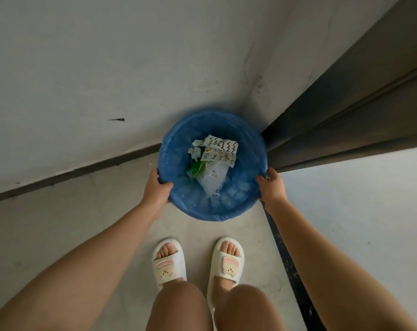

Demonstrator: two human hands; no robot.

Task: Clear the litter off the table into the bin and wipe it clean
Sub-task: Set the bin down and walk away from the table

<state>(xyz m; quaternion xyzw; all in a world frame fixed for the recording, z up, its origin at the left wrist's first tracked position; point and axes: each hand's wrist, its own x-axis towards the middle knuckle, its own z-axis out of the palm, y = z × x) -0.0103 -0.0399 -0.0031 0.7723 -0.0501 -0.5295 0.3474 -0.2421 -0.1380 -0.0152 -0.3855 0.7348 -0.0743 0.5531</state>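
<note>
A round bin lined with a blue plastic bag stands on the floor in a corner, seen from straight above. Inside lies litter: white wrappers with black zigzag marks, a clear plastic bag and a green scrap. My left hand grips the bin's rim on its near left side, fingers curled over the edge. My right hand grips the rim on its near right side. The table is out of view.
A white wall with a dark skirting board runs behind the bin. A dark door frame stands to the right. A white panel lies at the right. My feet in white slippers stand on the grey floor just before the bin.
</note>
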